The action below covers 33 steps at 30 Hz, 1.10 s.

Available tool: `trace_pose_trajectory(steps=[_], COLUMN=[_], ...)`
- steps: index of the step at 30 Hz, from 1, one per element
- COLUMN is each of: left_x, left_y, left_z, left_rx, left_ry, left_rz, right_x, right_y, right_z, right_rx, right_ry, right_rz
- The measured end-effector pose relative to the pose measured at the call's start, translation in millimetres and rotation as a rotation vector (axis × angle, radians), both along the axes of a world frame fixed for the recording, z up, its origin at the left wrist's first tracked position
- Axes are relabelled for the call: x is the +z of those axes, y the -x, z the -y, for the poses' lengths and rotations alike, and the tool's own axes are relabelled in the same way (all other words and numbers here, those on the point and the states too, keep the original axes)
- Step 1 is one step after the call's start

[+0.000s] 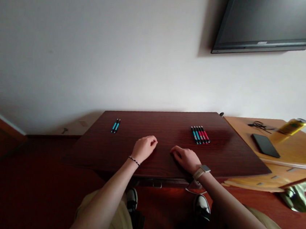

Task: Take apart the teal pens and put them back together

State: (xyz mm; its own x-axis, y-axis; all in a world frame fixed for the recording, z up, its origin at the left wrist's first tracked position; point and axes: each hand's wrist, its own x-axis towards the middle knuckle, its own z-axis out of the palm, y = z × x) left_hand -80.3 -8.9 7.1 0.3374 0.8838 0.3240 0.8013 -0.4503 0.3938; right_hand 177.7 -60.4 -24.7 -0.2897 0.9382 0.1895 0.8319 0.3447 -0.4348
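Note:
My left hand rests on the dark wooden table with its fingers curled loosely, holding nothing; a beaded bracelet is on that wrist. My right hand lies beside it on the table, fingers bent, with nothing in it; a watch is on that wrist. Two blue pens lie together at the far left of the table. A row of several pens, blue and red, lies at the far right. Both hands are well short of either group.
A lighter wooden desk adjoins on the right, carrying a black phone, a yellow can and a cable. A wall-mounted TV hangs above. My knees and shoes show below the table edge.

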Motion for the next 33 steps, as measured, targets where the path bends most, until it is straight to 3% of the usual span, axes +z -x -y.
trace_pose_trajectory(steps=[5, 9, 12, 17, 33], left_x=[9.8, 5.1, -1.1, -9.6, -14.4], left_y=[79, 135, 161, 178, 178], left_z=[-45, -61, -63, -62, -76], left_rx=[0.43, 0.764, 0.883, 0.909, 0.886], left_ry=[0.059, 0.076, 0.115, 0.17, 0.168], left_rz=[0.186, 0.094, 0.012, -0.03, -0.07], right_x=[0.2, 1.2, 1.8, 1.1, 3.7], right_y=[-1, 0, 0, 0, 1], right_z=[0, 1, 1, 1, 1], right_rx=[0.011, 0.012, 0.007, 0.002, -0.011], right_ry=[-0.005, -0.003, -0.002, 0.007, 0.023], right_rz=[-0.002, -0.008, -0.006, -0.015, 0.003])
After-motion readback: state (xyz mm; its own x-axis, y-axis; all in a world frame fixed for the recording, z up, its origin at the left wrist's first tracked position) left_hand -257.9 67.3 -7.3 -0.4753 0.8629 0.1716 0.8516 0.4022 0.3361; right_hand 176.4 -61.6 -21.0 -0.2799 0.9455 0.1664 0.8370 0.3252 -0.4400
